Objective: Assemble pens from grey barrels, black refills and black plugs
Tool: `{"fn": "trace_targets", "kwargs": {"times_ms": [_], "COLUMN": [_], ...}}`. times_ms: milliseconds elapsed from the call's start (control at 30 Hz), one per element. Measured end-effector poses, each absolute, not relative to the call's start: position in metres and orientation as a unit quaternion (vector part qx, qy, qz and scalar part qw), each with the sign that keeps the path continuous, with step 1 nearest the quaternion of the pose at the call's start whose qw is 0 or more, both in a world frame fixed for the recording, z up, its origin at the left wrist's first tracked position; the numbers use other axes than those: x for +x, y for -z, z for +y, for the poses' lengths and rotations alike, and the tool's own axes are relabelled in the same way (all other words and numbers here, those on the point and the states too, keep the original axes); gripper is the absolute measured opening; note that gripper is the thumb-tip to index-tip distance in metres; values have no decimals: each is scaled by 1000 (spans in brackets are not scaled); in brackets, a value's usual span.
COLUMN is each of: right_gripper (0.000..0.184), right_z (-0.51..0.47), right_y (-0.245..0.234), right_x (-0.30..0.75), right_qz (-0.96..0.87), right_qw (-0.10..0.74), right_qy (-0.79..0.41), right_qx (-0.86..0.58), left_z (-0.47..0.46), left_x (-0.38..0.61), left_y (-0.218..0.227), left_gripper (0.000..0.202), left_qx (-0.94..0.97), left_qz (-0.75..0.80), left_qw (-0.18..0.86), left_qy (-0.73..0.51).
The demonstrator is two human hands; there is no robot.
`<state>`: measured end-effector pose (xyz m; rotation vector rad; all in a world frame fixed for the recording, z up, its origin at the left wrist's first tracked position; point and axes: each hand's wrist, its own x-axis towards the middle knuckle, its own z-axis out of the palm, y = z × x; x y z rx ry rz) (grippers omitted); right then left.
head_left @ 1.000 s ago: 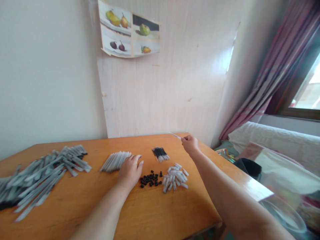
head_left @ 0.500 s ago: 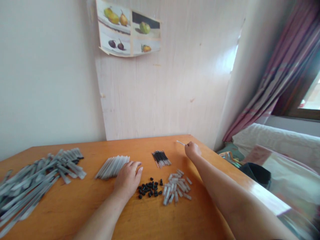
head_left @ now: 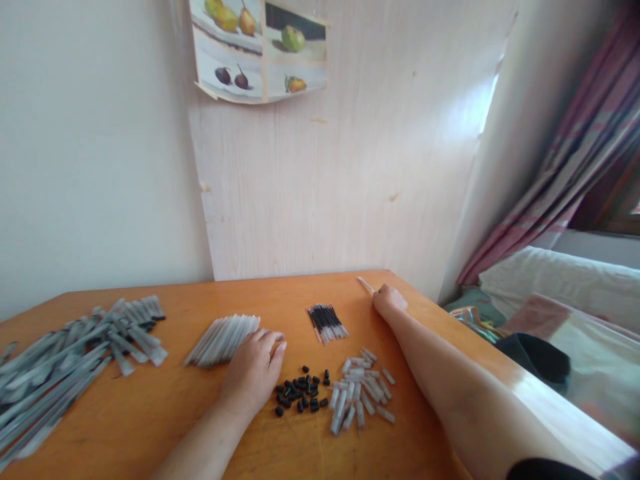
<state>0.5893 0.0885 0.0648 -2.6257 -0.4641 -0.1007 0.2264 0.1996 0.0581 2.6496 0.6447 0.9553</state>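
At the table's back right my right hand [head_left: 390, 301] is closed around a thin whitish pen-like stick [head_left: 367, 285], whose end points away toward the wall. My left hand [head_left: 256, 363] rests low over the table, fingers slightly bent and thumb apart, with nothing visible in it. Beside its fingertips lies a row of clear pen barrels [head_left: 220, 341], partly covered by the hand. To its right are small black plugs [head_left: 300, 393] in a loose pile, then clear pen caps [head_left: 361, 390]. Behind those lies a bundle of black pen refills [head_left: 327, 323].
On the left of the wooden table [head_left: 165, 413] a large heap of clear wrapped sticks [head_left: 90, 360] is spread. A fruit picture [head_left: 260, 53] hangs on the wall behind. Right of the table are a dark container [head_left: 535, 360], a bed [head_left: 590, 287] and a curtain [head_left: 540, 180].
The view has shifted a little. My right hand stays near the back right, and the stick in it now shows longer and more tilted. My left hand has hardly moved.
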Motion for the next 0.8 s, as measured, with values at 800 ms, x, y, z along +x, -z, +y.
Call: {"fn": "trace_targets", "kwargs": {"times_ms": [800], "right_gripper": [36], "right_z": [102], "right_y": [-56], "right_x": [612], "right_qz": [-170], "right_qw": [226], "right_qy": [32], "right_qx": [-959], "left_z": [199], "left_x": [226], "left_y": [-59], "left_gripper": [25], "left_qx": [913], "left_qz": [233], "left_qw": [128], "left_qy": [-308]}}
